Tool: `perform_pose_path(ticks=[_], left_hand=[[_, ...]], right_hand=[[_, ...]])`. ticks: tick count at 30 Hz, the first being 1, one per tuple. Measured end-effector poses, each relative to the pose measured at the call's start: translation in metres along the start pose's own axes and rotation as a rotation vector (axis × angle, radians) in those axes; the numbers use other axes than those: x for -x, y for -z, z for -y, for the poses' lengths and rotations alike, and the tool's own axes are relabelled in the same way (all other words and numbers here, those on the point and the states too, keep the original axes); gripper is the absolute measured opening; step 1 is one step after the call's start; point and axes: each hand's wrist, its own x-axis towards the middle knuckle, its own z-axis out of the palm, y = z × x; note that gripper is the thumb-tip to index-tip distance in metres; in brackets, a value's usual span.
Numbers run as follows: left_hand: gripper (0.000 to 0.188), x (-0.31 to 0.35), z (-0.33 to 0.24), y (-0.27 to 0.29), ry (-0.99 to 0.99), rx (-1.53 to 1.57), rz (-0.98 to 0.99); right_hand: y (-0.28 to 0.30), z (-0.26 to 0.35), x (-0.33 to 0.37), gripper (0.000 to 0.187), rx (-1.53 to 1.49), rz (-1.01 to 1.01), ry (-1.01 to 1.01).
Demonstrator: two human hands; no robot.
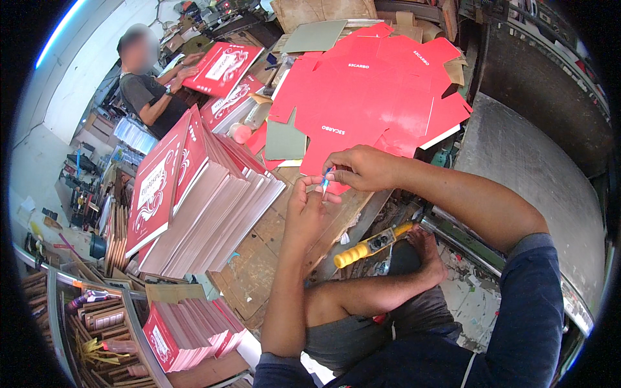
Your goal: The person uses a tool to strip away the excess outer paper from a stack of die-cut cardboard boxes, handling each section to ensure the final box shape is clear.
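Above the wooden table edge, my left hand (308,208) and my right hand (363,169) meet at the fingertips. Between them is a small blue-and-white piece (326,180), too small to tell its kind. My right thumb and fingers pinch its upper end, while the left fingertips close around its lower part. Just beyond my hands lie large red die-cut cardboard sheets (381,97), flat and overlapping. To the left of my hands stands a tall stack of red-and-white printed card sheets (213,200), leaning in a fan.
A yellow-handled tool with a grey body (372,247) lies by my bare foot. Dark machinery with a grey metal plate (517,155) fills the right. Another stack of red card (187,333) is at lower left. Far left, a co-worker (149,90) handles a red printed sheet (223,68).
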Motion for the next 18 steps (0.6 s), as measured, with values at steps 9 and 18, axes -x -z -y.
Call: perform_pose_path(ticks=[9, 18], left_hand=[[0.02, 0.0024, -0.0014, 0.0013, 0.009, -0.003, -0.001], [0.022, -0.0012, 0.0067, 0.0022, -0.076, -0.018, 0.019]], right_hand=[[0.0004, 0.0011, -0.0007, 0.024, -0.029, 0.005, -0.032], [-0.001, -0.0014, -0.0004, 0.023, -0.034, -0.002, -0.029]])
